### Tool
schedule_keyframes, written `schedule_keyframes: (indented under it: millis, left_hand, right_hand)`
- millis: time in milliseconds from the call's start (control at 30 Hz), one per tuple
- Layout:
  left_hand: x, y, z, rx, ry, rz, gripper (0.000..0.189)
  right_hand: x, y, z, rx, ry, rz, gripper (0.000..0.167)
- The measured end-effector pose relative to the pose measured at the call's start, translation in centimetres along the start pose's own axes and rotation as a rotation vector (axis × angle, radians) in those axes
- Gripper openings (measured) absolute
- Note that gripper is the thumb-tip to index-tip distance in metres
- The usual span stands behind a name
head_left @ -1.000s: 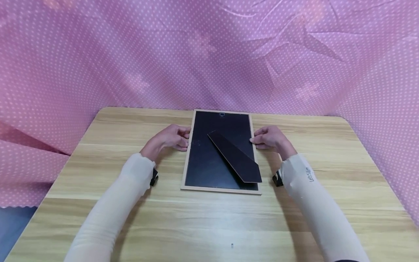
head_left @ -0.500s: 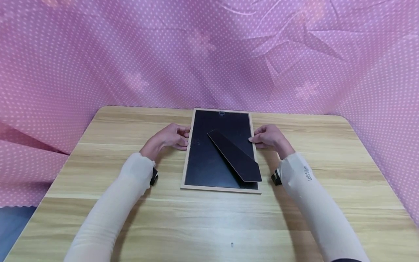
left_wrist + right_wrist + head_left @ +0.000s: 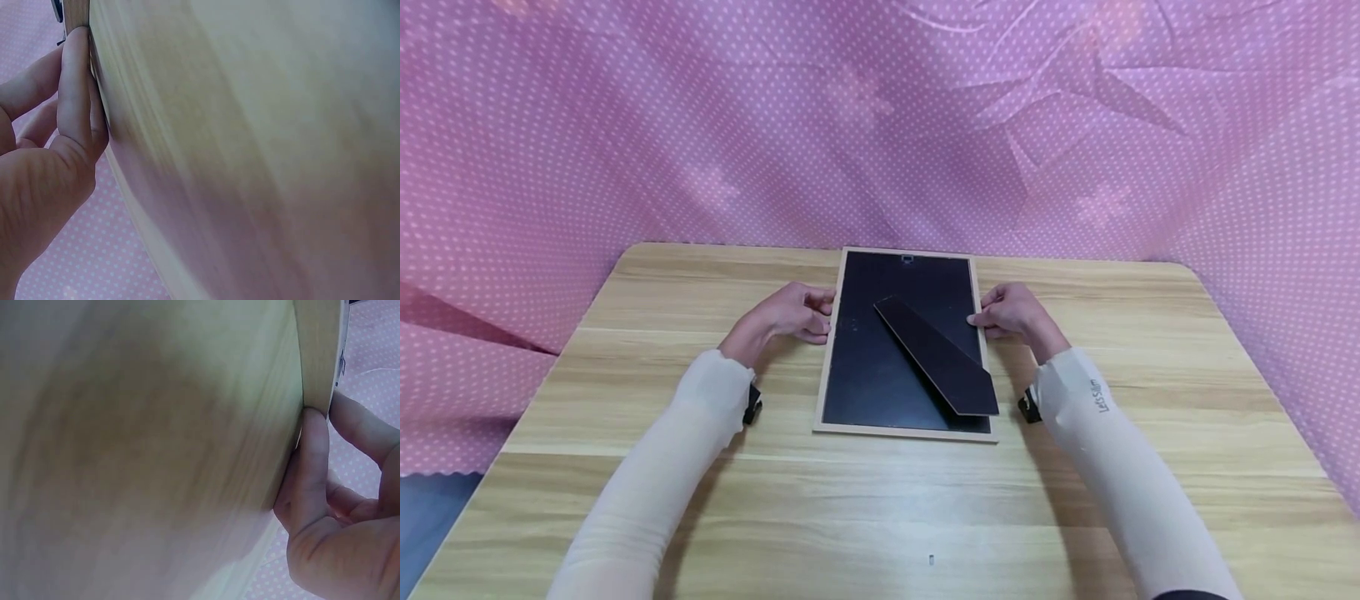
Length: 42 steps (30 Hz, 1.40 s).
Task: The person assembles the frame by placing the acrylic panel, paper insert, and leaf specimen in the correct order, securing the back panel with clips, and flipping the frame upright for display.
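A picture frame (image 3: 906, 432) with a light wood edge lies back side up on the table, its black backing showing. On the backing, a black easel stand (image 3: 936, 358) slants from the middle to the lower right corner, its wide end raised a little. My left hand (image 3: 793, 315) holds the frame's left side, fingertips right at the edge. In the left wrist view, fingers (image 3: 74, 94) meet the wooden side. Opposite, my right hand (image 3: 1015, 310) pinches the right side. One digit overlaps the black backing there, and in the right wrist view another fingertip (image 3: 314, 425) presses the wooden side.
The wood-grain table (image 3: 775, 517) has rounded far corners. A pink dotted cloth (image 3: 880, 125) hangs behind it and along both sides. A tiny grey piece (image 3: 931, 560) lies near the front of the table. A small metal hanger (image 3: 907, 259) sits at the backing's far end.
Both hands keep their places at the frame's sides. The right hand and forearm have shifted slightly left; the frame and stand look the same.
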<state>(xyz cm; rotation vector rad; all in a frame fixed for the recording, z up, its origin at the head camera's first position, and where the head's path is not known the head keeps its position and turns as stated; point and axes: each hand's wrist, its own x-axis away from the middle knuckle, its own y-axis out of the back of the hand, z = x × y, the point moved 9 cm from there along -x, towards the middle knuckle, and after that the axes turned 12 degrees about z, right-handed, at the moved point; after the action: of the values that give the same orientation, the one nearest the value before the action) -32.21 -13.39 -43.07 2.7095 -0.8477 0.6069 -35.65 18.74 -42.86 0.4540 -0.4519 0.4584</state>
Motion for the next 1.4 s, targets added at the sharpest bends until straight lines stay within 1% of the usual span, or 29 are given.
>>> schedule_keyframes:
  millis: [300,533,767,833,1033,1233,1400]
  left_hand:
    - [0.09,0.14,-0.07,0.002,0.003,-0.003,0.078]
    - [-0.01,0.01,0.12,0.002,0.023,0.001,0.078]
    - [0.09,-0.06,-0.52,-0.014,-0.025,0.013,0.076]
    - [0.12,-0.03,-0.54,-0.015,-0.030,0.013,0.075]
    - [0.26,-0.09,-0.52,-0.008,-0.036,0.012,0.076]
    - [0.35,-0.12,-0.42,0.007,-0.023,-0.002,0.078]
    - [0.28,-0.19,-0.28,0.008,-0.026,-0.003,0.077]
  right_hand:
    - [-0.14,0.06,0.23,0.005,-0.009,0.039,0.041]
    - [-0.20,-0.02,0.00,-0.004,-0.012,0.080,0.039]
    - [-0.32,0.32,0.52,0.050,-0.002,0.086,0.034]
    - [-0.35,0.24,0.61,0.054,0.000,0.094,0.033]
    - [-0.34,0.00,0.63,0.038,-0.002,0.105,0.033]
    - [-0.22,-0.09,0.44,0.011,0.001,0.121,0.036]
    - [-0.40,-0.08,0.27,0.018,0.002,0.115,0.035]
